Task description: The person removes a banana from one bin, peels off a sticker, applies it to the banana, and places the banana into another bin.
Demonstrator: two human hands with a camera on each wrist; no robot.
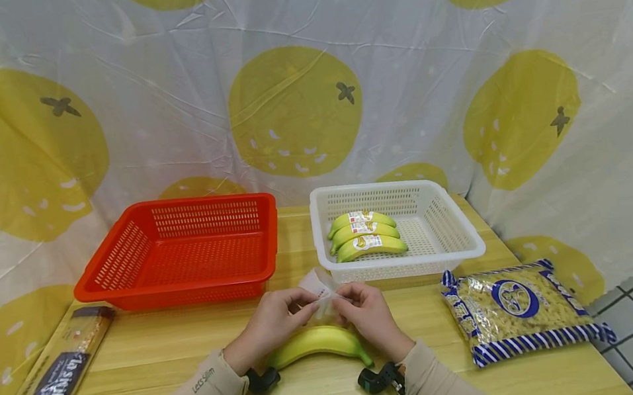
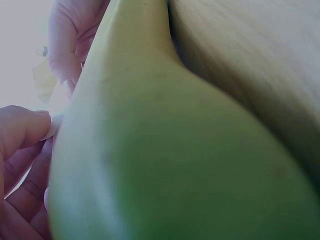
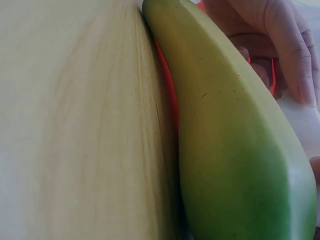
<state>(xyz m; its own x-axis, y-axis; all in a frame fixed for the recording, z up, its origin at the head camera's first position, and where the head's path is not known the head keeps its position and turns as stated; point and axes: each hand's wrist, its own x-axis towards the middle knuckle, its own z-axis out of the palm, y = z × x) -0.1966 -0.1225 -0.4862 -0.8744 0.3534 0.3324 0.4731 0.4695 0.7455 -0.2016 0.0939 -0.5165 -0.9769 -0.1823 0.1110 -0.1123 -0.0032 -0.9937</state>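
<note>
On the table in the head view lies a loose yellow-green banana (image 1: 320,342), close in front of both hands. Just behind it, a thin whitish, partly see-through sheet (image 1: 318,284) with faint small print is held up. My left hand (image 1: 281,315) pinches its left side between thumb and fingers; my right hand (image 1: 371,316) pinches the right side, close to the left fingertips. What kind of sheet it is cannot be told. The banana (image 2: 150,125) fills much of the left wrist view and hides part of the hands. In the right wrist view, the banana (image 3: 225,120) again covers part of them.
A red plastic basket (image 1: 185,295) stands at the back left. Beside it, a white basket (image 1: 404,269) holds several labelled bananas (image 1: 366,234). A long pack of spaghetti (image 1: 53,385) lies along the left edge, and a bag of pasta (image 1: 517,308) on the right. A lemon-print curtain hangs behind.
</note>
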